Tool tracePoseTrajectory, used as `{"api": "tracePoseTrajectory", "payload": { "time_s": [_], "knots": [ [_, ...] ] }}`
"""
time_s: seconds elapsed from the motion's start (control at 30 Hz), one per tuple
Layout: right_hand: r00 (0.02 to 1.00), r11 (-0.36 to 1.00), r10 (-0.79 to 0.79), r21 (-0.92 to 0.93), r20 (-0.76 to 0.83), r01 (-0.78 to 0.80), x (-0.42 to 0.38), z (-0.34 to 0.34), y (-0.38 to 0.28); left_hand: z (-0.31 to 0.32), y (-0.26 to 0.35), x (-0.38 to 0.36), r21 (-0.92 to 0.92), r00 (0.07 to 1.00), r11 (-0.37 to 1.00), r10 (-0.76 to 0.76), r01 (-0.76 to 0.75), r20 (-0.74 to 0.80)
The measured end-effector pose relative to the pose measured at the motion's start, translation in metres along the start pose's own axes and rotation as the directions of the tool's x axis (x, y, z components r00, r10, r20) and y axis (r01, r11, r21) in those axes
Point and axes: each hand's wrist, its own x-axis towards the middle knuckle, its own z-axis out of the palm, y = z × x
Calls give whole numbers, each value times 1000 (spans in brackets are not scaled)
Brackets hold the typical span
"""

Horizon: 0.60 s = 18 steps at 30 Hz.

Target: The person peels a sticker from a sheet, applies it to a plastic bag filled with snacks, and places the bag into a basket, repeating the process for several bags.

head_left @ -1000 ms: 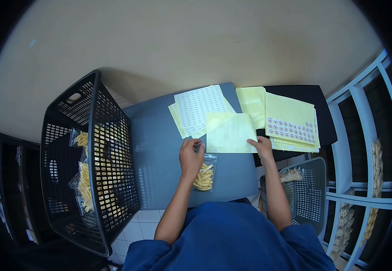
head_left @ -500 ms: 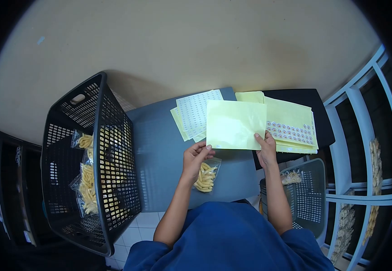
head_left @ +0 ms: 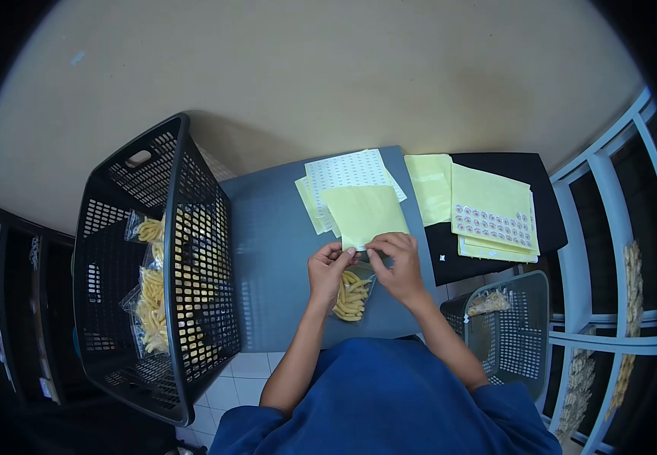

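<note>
Both hands meet at the near edge of the grey table [head_left: 268, 250]: the left hand [head_left: 327, 267] and right hand [head_left: 397, 262] pinch the bottom edge of a yellow sheet [head_left: 362, 214] between closed fingertips. Just under them, at 6 o'clock, a clear snack bag [head_left: 350, 294] lies on the table, partly covered by the wrists. At 12 o'clock from the hands a white sticker sheet [head_left: 344, 171] overlaps the yellow one. At 2 o'clock, yellow sheets with round stickers [head_left: 491, 216] sit stacked. At 9 o'clock a black basket [head_left: 184, 250] presses against the table's left edge, leaving a bare grey strip between.
</note>
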Motion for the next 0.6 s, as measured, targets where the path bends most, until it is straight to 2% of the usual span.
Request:
{"api": "tracePoseTrajectory", "payload": {
  "time_s": [0.27,0.37,0.47,0.57,0.6],
  "knots": [
    [993,993,107,44,54,-110,5,11,-2,0,3,3,115,995,989,93,-97,38],
    [979,979,193,61,62,-197,5,14,1,0,3,5,180,994,978,91,-101,59],
    [984,983,179,43,27,-180,4,15,8,2,4,5,206,995,974,82,-93,61],
    [972,968,234,84,20,-234,6,14,14,0,2,7,163,988,974,153,-156,29],
    [951,940,306,144,36,-308,4,15,21,-3,0,9,228,984,959,176,-169,-9]
  ]
}}
